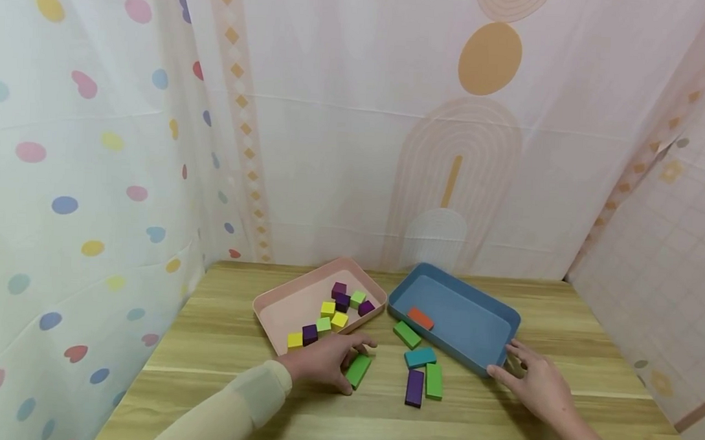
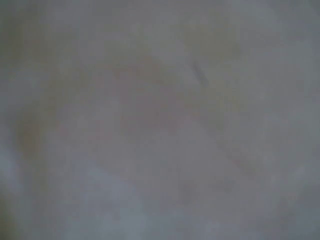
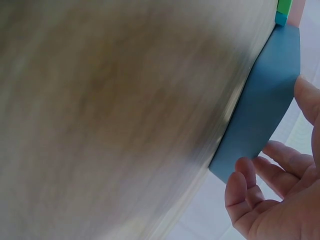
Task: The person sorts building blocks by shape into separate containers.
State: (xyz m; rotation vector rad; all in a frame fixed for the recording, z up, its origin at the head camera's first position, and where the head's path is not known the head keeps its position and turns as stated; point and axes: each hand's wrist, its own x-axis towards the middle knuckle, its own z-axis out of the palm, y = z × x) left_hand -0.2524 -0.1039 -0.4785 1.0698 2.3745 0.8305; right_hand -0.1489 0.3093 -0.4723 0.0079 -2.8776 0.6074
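Note:
Over a green block (image 1: 358,372) on the table, my left hand (image 1: 323,360) reaches with thumb and fingers apart. Its thumb tip is right at the block's near end, and the forefinger extends past the far end. My right hand (image 1: 538,384) holds the near right corner of a blue tray (image 1: 472,303), thumb at the rim and fingers around the end wall (image 3: 250,120). An orange-red block (image 1: 421,318) lies inside that tray. Between the hands lie two more green blocks (image 1: 407,335), a teal block (image 1: 420,358) and a purple block (image 1: 414,388). The left wrist view is a blur.
A pink tray (image 1: 294,294) stands left of the blue one, with several yellow, purple and light green cubes (image 1: 339,320) along its right and near sides. Patterned curtains (image 1: 330,180) hang behind the wooden table (image 1: 219,358) and at both sides.

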